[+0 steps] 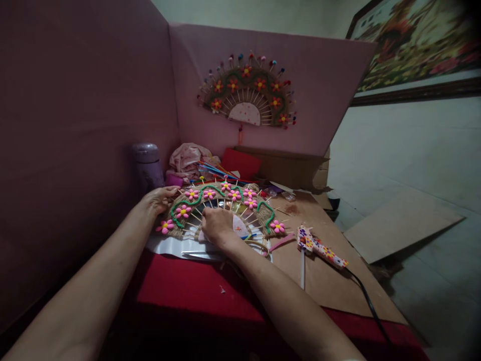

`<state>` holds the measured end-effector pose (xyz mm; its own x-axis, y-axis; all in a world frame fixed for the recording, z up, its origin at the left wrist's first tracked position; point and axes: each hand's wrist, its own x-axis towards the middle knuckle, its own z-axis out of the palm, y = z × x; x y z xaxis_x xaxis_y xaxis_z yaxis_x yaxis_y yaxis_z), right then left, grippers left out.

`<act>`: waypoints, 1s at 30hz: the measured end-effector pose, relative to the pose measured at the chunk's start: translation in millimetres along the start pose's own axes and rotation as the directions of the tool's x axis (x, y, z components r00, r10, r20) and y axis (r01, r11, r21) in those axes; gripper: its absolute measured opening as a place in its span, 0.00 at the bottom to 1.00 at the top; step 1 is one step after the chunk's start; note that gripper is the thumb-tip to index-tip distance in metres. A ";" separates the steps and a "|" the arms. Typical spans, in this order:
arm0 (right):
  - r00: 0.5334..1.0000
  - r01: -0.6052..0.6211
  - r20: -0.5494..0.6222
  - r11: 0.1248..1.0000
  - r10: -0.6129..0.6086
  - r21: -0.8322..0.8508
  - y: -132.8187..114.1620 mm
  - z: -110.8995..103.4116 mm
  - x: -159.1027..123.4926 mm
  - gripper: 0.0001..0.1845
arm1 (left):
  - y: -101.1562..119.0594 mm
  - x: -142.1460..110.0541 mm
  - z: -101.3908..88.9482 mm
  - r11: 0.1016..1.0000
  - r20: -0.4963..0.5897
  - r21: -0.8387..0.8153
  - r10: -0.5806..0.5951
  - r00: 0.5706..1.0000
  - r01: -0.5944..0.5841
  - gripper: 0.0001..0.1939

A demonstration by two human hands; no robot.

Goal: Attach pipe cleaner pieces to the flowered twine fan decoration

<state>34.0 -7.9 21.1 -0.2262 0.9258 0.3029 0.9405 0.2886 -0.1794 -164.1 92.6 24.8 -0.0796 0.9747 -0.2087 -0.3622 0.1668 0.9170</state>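
Observation:
A half-round craft fan (203, 196) of thin sticks and brown twine lies on the table, with pink felt flowers, green wavy cord and a pale spotted half-circle at its base. My left hand (162, 199) is closed at its upper left edge, fingertips pinched by a stick end. Over the fan's middle my right hand (218, 224) is curled shut; whatever its fingers hold is hidden. Small coloured balls tip several sticks along the top. Scissors (199, 254) lie in front of the fan, partly on a silvery sheet (161, 244).
A flower-patterned glue gun (319, 246) with a black cord rests on the cardboard (338, 286) at right. A purple flask (148, 165), pink cloth (190, 159) and red sheet (240, 163) stand behind. A finished similar fan (244, 80) hangs on the pink panel.

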 end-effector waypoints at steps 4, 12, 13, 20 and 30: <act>1.000 0.000 0.000 1.000 0.000 0.004 0.1 -0.5 -0.2 0.12 | 1.8 1.1 -0.8 0.997 0.061 0.073 -0.015 0.998 0.010 0.10; 1.000 0.000 0.019 1.000 0.000 0.003 -0.1 -0.7 -0.5 0.13 | 2.2 1.5 -2.3 0.993 0.087 0.116 0.022 0.996 -0.033 0.08; 1.000 -0.001 0.025 1.000 0.001 0.004 -0.1 -0.8 -0.5 0.13 | 2.4 0.2 -1.1 0.993 0.076 0.114 0.024 0.997 -0.033 0.08; 1.000 -0.005 0.023 1.000 0.005 -0.002 0.0 -0.4 -0.4 0.14 | 3.7 -7.4 4.1 0.993 0.038 0.113 0.027 0.999 -0.032 0.09; 1.000 0.003 0.001 1.000 -0.003 -0.010 0.0 1.2 -0.3 0.13 | -0.5 -1.5 -1.6 0.993 0.079 0.099 0.049 0.996 -0.057 0.05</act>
<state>33.7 -7.9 19.9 -0.2289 0.9253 0.3023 0.9424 0.2884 -0.1692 -165.3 90.8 24.1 -0.0238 0.9904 -0.1359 -0.2636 0.1249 0.9565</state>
